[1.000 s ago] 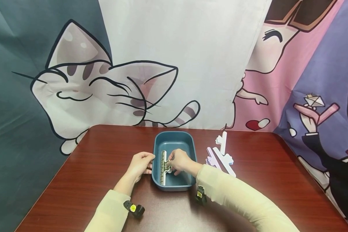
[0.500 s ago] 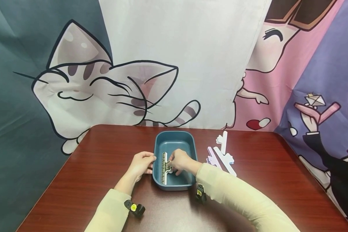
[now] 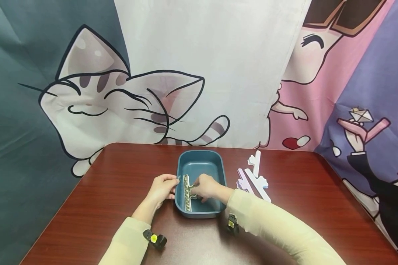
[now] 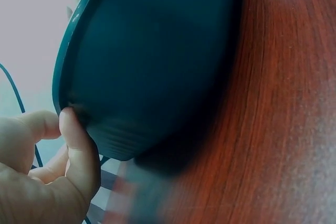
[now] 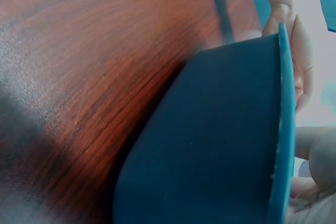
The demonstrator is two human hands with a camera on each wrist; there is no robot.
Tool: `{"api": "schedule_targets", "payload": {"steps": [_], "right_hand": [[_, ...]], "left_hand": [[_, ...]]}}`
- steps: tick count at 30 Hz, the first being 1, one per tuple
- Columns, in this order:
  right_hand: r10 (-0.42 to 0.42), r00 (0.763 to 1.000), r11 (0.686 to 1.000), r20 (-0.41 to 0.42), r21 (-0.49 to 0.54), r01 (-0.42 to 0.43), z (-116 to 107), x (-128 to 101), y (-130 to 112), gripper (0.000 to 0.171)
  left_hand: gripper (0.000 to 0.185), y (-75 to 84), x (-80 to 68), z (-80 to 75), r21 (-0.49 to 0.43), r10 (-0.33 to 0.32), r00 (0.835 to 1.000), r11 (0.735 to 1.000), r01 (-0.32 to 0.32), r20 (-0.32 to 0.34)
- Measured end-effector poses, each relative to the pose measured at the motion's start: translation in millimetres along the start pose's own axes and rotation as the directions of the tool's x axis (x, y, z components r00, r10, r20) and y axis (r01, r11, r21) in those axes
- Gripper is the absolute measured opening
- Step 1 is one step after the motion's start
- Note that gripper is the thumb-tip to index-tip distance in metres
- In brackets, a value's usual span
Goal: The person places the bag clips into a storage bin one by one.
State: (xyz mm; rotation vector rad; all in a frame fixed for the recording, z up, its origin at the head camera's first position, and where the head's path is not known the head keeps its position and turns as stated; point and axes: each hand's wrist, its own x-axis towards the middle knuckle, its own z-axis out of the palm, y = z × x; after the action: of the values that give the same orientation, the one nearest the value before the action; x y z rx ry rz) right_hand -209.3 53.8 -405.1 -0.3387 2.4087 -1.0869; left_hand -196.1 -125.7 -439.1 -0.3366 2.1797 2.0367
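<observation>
A deep blue rectangular bin (image 3: 200,215) stands on the table. Inside it, along the left wall, is a long clip (image 3: 187,195) with a piano-key pattern. My right hand (image 3: 208,186) reaches into the bin and pinches the clip's handle; the fingertips are partly hidden. With thumb and fingers my left hand (image 3: 160,187) grips the bin's left rim. In the left wrist view, that hand (image 4: 58,166) is at the rim beside the dark outer wall (image 4: 147,72). The bin wall (image 5: 210,145) hides most of my right hand (image 5: 321,177) in the right wrist view.
Right of the bin lie a white clip (image 3: 257,164) at the back, a purple clip (image 3: 244,181) and another white clip (image 3: 258,185), close together. A printed cloth (image 3: 199,44) hangs behind the reddish-brown table (image 3: 132,158).
The clip has turned a little in the bin: its far end has swung left and its near end right. My left hand has kept its hold on the rim.
</observation>
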Motion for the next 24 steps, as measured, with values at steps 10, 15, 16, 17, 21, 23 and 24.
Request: {"api": "schedule_targets", "payload": {"steps": [10,15,16,17,21,23,24], "right_hand": [[-0.108,0.993,0.989,0.053,-0.092,0.112,-1.4,-7.7,6.2,0.035],[-0.174,0.984,0.972,0.034,-0.157,0.177,-4.0,-12.2,10.8,0.055],[-0.184,0.983,0.969,0.027,-0.165,0.185,-4.9,-13.4,11.0,0.055],[-0.188,0.982,0.968,0.022,-0.162,0.189,-5.9,-14.6,10.9,0.055],[-0.192,0.981,0.972,0.026,-0.130,0.194,-8.3,-20.0,10.6,0.052],[-0.199,0.979,0.972,0.036,-0.117,0.202,-8.2,-22.1,11.3,0.050],[-0.204,0.978,0.972,0.041,-0.111,0.207,-8.0,-23.1,11.7,0.050]], "left_hand": [[0.030,-1.3,-0.2,0.0,-0.010,0.002,1.000,1.000,-0.002,0.000],[0.029,-2.0,0.8,0.2,-0.015,0.001,1.000,1.000,-0.001,0.001],[0.029,-1.9,0.8,0.3,-0.017,0.002,1.000,1.000,-0.002,0.001],[0.029,-1.8,0.8,0.4,-0.017,0.002,1.000,1.000,-0.002,0.001],[0.029,-2.0,0.8,0.6,-0.020,0.002,1.000,1.000,-0.002,0.000],[0.029,-2.5,0.8,0.8,-0.021,0.002,1.000,1.000,-0.002,-0.001],[0.029,-2.9,1.0,0.9,-0.021,0.002,1.000,1.000,-0.002,-0.001]]}}
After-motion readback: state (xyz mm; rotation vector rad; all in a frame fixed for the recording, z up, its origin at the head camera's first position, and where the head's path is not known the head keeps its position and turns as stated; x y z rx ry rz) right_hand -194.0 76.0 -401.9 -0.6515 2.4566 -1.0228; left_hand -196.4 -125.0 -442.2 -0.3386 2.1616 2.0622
